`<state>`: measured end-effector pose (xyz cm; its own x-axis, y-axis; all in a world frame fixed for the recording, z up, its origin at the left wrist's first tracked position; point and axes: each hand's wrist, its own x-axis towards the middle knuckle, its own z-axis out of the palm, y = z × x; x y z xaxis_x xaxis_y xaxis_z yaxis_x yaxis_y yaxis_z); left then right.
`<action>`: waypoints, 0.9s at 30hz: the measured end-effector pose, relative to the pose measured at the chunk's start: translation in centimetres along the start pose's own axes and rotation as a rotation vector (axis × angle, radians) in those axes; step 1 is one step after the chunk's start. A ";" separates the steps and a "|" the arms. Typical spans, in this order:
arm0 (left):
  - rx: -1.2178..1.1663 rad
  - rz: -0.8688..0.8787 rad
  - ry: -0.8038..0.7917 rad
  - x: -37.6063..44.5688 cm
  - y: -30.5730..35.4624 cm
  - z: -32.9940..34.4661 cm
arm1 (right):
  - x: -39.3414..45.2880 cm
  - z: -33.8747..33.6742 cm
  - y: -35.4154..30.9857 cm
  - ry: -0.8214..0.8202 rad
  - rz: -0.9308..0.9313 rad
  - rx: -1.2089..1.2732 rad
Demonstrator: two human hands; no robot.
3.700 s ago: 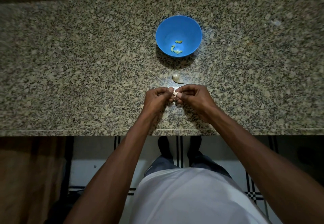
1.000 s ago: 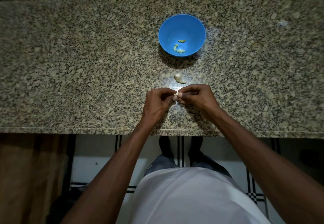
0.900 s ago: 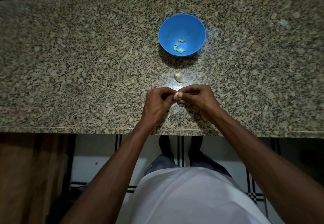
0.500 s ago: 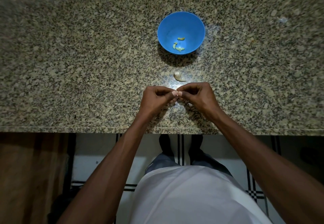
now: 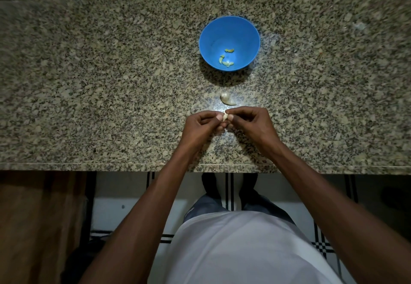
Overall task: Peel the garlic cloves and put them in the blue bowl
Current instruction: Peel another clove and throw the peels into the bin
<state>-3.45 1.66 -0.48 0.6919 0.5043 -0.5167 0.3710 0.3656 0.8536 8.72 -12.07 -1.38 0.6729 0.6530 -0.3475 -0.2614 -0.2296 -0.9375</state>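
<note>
A blue bowl (image 5: 229,28) stands on the granite counter ahead of me, with three small peeled garlic cloves (image 5: 226,59) lying in its bottom. Between the bowl and my hands lies one pale unpeeled garlic clove (image 5: 226,98). My left hand (image 5: 200,128) and my right hand (image 5: 251,123) meet fingertip to fingertip just above the counter. Together they pinch a small whitish garlic clove (image 5: 225,117), most of it hidden by my fingers.
The speckled granite counter (image 5: 89,83) runs across the whole view, its front edge (image 5: 111,164) just behind my wrists. A faint pale scrap (image 5: 358,25) lies at the far right. Tiled floor and my feet show below the edge.
My hands stay joined at the same spot on the clove; only the fingertips shift slightly. The bowl and the loose clove have not moved.
</note>
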 end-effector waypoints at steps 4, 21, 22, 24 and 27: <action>0.110 0.097 -0.032 -0.1 0.0 -0.1 | -0.1 0.2 -0.1 -0.001 0.020 0.035; 0.062 0.163 -0.021 -0.8 0.1 0.4 | -0.4 0.0 0.2 -0.001 0.153 0.230; 0.064 0.164 -0.013 -0.8 0.1 0.4 | -0.3 0.0 0.2 -0.004 0.154 0.230; 0.082 0.165 0.009 -0.7 0.1 0.4 | -0.3 0.1 0.0 -0.008 0.163 0.234; 0.084 0.160 0.023 -0.6 0.2 0.3 | -0.4 0.1 -0.1 -0.010 0.171 0.233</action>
<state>-3.63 1.16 0.03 0.7322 0.5691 -0.3742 0.3080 0.2133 0.9272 8.43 -12.18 -1.12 0.5986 0.6266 -0.4990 -0.5234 -0.1656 -0.8359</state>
